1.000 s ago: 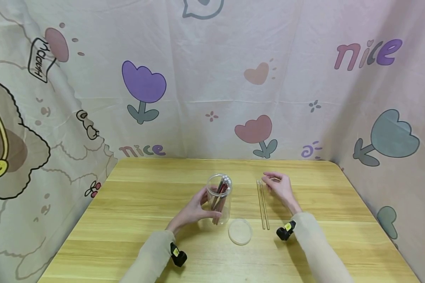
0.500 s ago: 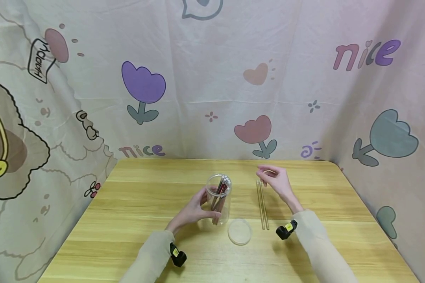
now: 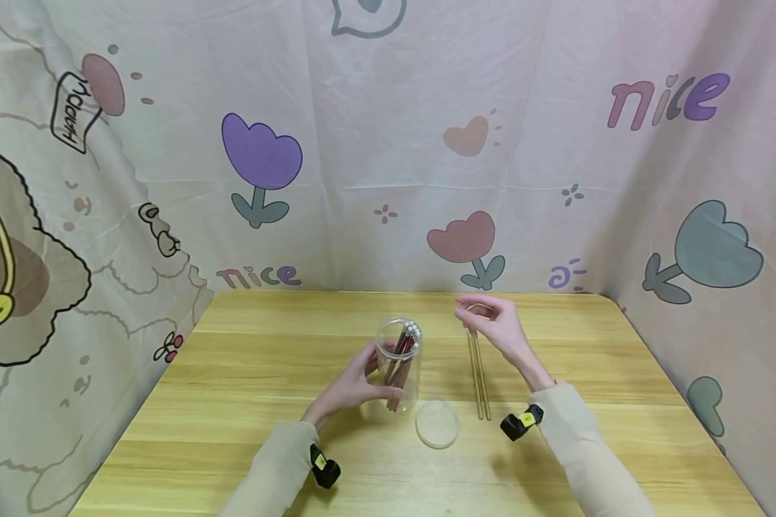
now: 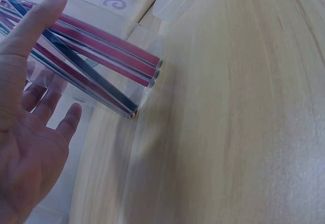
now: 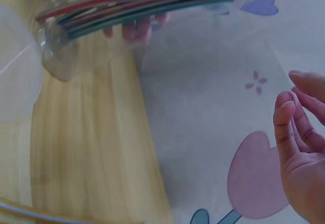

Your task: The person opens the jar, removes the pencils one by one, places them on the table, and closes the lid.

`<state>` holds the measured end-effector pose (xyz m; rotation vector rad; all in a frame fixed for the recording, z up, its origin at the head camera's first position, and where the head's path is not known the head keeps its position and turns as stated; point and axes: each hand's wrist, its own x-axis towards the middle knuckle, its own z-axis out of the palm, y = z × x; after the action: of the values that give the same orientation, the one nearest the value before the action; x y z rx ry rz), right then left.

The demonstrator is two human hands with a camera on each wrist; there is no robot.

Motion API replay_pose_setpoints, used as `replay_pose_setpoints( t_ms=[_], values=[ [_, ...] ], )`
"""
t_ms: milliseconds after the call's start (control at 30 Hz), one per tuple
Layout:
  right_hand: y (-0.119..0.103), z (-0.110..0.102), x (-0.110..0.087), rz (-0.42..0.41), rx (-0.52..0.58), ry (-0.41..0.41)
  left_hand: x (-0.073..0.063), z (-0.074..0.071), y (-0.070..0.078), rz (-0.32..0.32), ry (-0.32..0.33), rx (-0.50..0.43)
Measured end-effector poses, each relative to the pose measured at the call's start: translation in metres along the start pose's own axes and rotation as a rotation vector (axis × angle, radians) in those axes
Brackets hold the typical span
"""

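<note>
My left hand [image 3: 356,386] grips a clear plastic jar [image 3: 413,388] from its left side, the thumb [image 4: 43,18] in front. Inside lean several slim pencil-like sticks [image 4: 101,46] in red, dark and teal, pale ends at the top. The jar's mouth is uncovered. Over the far ends of the gold sticks [image 3: 479,380] hovers my right hand [image 3: 501,329], its fingers loosely bent with nothing between them in the right wrist view. Those gold sticks lie side by side on the table, right of the jar.
A round translucent lid [image 3: 437,425] lies flat on the wooden table [image 3: 246,388], just in front of the jar. A printed cloth [image 3: 362,237] hangs behind the table and along both sides.
My right hand has moved left and slightly away from me, from beside the gold sticks to above their far ends. The left hand and jar stay in place.
</note>
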<state>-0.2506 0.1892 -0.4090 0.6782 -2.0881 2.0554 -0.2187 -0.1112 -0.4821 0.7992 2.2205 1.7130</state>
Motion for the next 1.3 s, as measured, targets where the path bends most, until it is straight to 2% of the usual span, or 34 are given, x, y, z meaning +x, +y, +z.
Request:
replay_pose_setpoints(
  t_ms=[267, 533, 767, 1100, 1300],
  values=[
    [-0.016, 0.011, -0.001, -0.054, -0.072, -0.120, 0.000, 0.000, 0.001, 0.009, 0.001, -0.001],
    [-0.029, 0.021, -0.003, -0.045, -0.054, -0.253, 0.000, 0.000, 0.000, 0.007, -0.002, 0.004],
    [-0.035, 0.032, -0.003, -0.047, -0.123, -0.356, 0.001, 0.000, -0.001, 0.005, -0.008, 0.000],
    [-0.031, 0.041, 0.003, -0.036, -0.133, -0.450, 0.001, 0.000, -0.001, 0.011, -0.008, 0.002],
    [-0.033, 0.044, 0.008, -0.050, -0.144, -0.475, 0.001, 0.000, -0.001, 0.031, -0.010, 0.009]
  ],
)
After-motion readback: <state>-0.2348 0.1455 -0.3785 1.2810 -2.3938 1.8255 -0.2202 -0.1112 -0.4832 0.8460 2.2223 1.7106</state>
